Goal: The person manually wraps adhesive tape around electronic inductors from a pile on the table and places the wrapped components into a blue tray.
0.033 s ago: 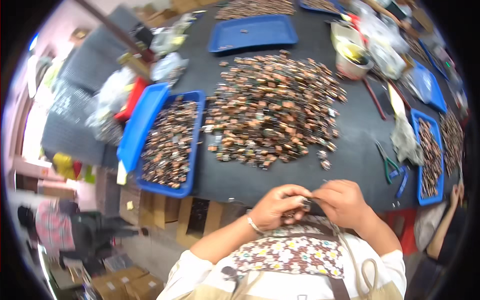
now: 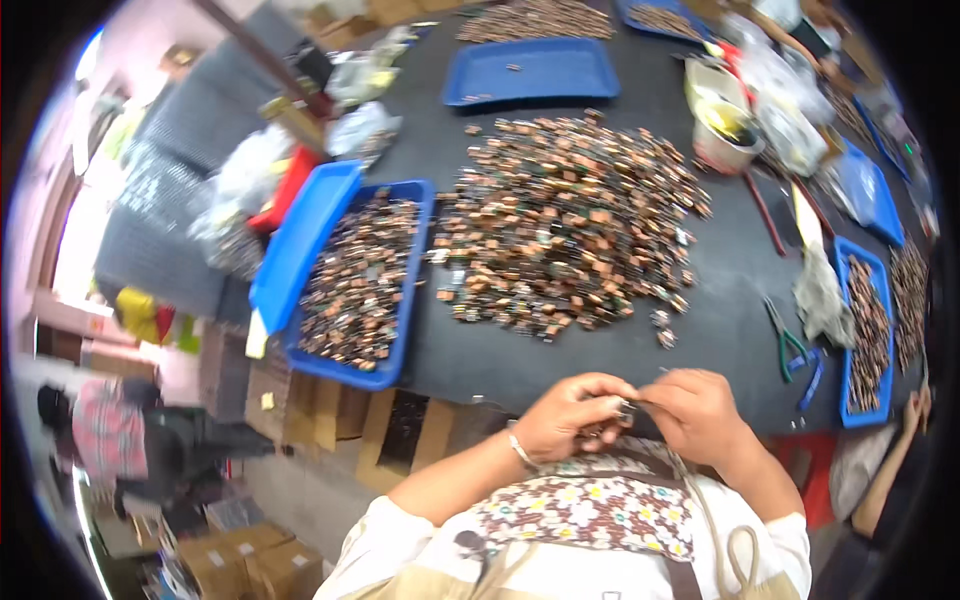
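Just the view slides; the left hand [image 2: 566, 420] stays beside the right hand [image 2: 697, 412], so the work seems the same; the left's fingers curl round small dark parts [image 2: 626, 409]; the right's pinch narrow, on what I cannot tell; a big pile [image 2: 570, 230] sits on the surface [image 2: 460, 352] ahead.

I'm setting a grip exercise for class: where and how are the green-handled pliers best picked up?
Probably by the green handles, with the right hand once free, coming from above and the near side: the pliers lie with handles nearest and spread, nose pointing away. Mind the blue tool close beside the handles.
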`<state>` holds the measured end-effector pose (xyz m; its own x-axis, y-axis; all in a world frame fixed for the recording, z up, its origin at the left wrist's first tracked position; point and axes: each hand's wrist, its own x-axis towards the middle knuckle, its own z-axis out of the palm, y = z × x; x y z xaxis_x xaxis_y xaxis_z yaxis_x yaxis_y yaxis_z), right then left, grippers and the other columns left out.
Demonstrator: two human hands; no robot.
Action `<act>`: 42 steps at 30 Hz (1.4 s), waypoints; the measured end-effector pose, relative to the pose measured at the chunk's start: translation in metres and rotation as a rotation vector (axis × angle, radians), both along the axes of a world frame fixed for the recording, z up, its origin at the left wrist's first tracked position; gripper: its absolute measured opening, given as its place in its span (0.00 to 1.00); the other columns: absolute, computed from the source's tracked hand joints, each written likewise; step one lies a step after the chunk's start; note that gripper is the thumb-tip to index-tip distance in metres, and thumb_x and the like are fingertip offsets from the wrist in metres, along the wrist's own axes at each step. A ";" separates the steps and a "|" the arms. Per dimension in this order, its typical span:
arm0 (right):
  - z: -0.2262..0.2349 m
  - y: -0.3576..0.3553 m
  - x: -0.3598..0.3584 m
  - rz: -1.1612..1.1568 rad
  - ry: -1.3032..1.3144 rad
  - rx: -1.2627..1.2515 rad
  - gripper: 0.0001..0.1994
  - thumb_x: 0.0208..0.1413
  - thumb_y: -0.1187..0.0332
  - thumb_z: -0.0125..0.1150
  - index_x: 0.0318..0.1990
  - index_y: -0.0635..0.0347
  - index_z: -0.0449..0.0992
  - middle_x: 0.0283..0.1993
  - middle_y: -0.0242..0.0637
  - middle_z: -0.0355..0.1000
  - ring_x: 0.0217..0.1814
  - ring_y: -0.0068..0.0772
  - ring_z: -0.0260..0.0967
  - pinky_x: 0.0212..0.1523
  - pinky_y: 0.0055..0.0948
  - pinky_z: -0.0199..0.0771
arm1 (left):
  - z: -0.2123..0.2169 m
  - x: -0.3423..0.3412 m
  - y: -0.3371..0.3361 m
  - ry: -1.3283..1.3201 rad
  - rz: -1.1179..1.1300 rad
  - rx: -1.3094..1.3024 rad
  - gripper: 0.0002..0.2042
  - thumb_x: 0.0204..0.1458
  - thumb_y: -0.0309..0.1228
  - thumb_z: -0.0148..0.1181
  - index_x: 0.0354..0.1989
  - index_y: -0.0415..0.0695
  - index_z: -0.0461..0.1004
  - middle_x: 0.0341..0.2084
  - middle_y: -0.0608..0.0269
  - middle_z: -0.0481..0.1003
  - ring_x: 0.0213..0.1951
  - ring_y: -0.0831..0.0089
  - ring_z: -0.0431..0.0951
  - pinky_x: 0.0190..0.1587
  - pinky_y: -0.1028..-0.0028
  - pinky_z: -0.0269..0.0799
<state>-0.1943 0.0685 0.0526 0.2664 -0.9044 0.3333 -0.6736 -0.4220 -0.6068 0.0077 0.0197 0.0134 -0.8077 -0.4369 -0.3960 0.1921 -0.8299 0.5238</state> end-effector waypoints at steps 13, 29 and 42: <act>0.005 0.008 0.019 0.026 -0.191 0.027 0.04 0.43 0.80 0.59 0.28 0.62 0.76 0.23 0.40 0.71 0.22 0.35 0.69 0.23 0.28 0.67 | 0.022 0.097 -0.041 -0.294 0.605 -0.396 0.09 0.55 0.31 0.51 0.43 0.44 0.69 0.20 0.65 0.69 0.20 0.79 0.69 0.17 0.81 0.60; -0.037 -0.013 -0.012 -0.172 -0.143 0.147 0.03 0.43 0.75 0.61 0.28 0.62 0.78 0.25 0.41 0.73 0.26 0.39 0.72 0.27 0.29 0.71 | 0.025 0.275 -0.159 -1.970 0.786 -1.606 0.23 0.41 0.33 0.63 0.48 0.41 0.70 0.52 0.48 0.67 0.55 0.54 0.64 0.59 0.56 0.53; -0.068 -0.014 -0.025 -0.285 -0.296 0.176 0.06 0.47 0.68 0.63 0.30 0.60 0.77 0.29 0.40 0.74 0.30 0.39 0.73 0.32 0.30 0.73 | 0.055 0.311 -0.162 -1.988 0.629 -1.651 0.09 0.48 0.21 0.52 0.38 0.36 0.73 0.33 0.44 0.75 0.37 0.48 0.74 0.40 0.61 0.69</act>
